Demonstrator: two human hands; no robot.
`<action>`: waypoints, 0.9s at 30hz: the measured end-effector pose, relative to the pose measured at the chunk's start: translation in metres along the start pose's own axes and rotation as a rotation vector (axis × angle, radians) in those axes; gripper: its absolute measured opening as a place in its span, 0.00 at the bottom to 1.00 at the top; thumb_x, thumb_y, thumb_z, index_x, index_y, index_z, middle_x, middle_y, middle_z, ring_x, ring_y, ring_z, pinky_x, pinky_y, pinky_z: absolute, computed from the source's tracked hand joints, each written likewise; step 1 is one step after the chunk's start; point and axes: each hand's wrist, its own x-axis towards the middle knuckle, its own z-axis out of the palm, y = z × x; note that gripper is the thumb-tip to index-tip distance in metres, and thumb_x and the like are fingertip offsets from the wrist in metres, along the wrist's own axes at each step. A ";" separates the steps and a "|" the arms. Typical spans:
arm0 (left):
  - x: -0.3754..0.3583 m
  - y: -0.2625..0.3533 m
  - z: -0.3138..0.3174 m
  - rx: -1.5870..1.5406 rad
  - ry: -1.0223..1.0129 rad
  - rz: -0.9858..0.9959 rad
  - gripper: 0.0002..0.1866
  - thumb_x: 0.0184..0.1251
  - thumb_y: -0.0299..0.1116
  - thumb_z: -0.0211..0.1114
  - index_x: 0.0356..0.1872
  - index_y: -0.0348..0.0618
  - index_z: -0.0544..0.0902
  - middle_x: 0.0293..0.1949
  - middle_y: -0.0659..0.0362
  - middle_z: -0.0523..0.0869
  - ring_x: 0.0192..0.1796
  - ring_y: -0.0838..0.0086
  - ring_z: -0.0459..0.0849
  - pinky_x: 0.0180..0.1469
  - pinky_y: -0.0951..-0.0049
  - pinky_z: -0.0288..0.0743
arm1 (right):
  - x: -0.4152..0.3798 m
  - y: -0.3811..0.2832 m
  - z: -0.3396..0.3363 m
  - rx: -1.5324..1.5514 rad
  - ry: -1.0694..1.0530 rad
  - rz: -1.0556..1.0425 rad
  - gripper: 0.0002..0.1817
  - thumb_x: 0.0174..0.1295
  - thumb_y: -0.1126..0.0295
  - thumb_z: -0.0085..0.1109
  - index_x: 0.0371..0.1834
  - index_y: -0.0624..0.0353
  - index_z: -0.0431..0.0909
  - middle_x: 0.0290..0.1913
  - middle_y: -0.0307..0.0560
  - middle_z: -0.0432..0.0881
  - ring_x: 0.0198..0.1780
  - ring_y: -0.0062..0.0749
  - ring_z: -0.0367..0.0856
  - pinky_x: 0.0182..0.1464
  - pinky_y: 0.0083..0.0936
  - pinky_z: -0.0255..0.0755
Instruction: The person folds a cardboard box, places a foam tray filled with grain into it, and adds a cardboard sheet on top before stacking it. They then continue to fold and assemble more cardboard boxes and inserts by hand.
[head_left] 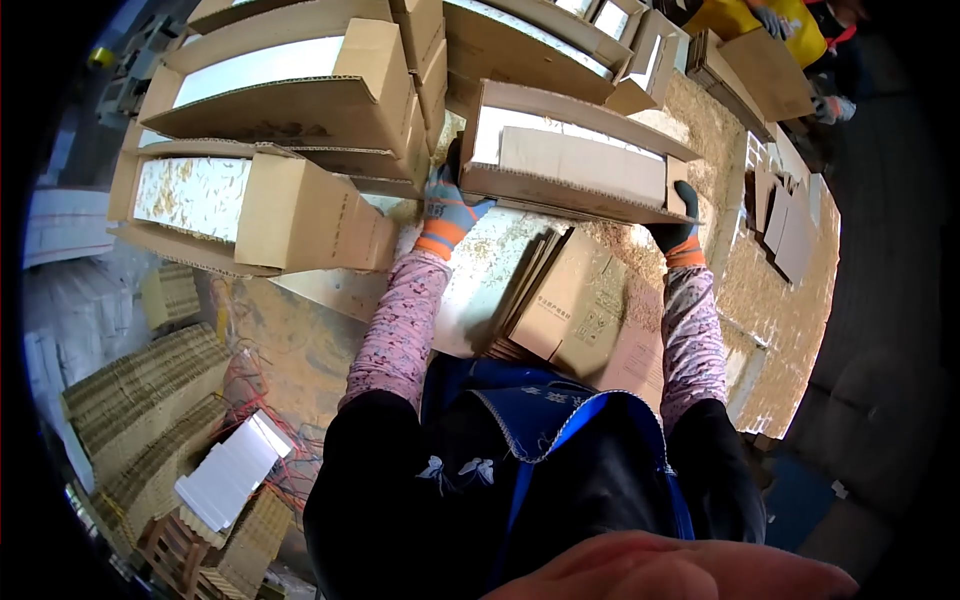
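Note:
An open cardboard box [555,192] is held in front of me by its two ends. White foam [490,135] and a plain cardboard piece [580,160] lie inside it. My left hand [447,208], in a grey and orange glove, is closed around the left end, its fingers partly hidden behind the box. At the right end my right hand [680,232] grips the lower corner, with dark glove fingers up against the side. Just below the box, flat folded cartons [570,305] with printing lean together on the table.
Open boxes with white inserts are stacked at the left [310,110], one nearer box [320,215] below them. Cardboard scraps [788,235] lie on the worn tabletop [790,330]. Corrugated stacks [150,390] stand on the floor. Another person's gloved hand [832,108] is by cardboard at upper right.

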 end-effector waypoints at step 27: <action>0.032 0.001 0.055 -1.446 0.268 -0.925 0.24 0.64 0.35 0.57 0.60 0.44 0.64 0.55 0.54 0.72 0.52 0.60 0.73 0.53 0.61 0.70 | 0.024 0.063 0.068 0.209 0.234 -0.258 0.24 0.61 0.52 0.51 0.57 0.52 0.71 0.52 0.43 0.78 0.52 0.37 0.75 0.56 0.37 0.69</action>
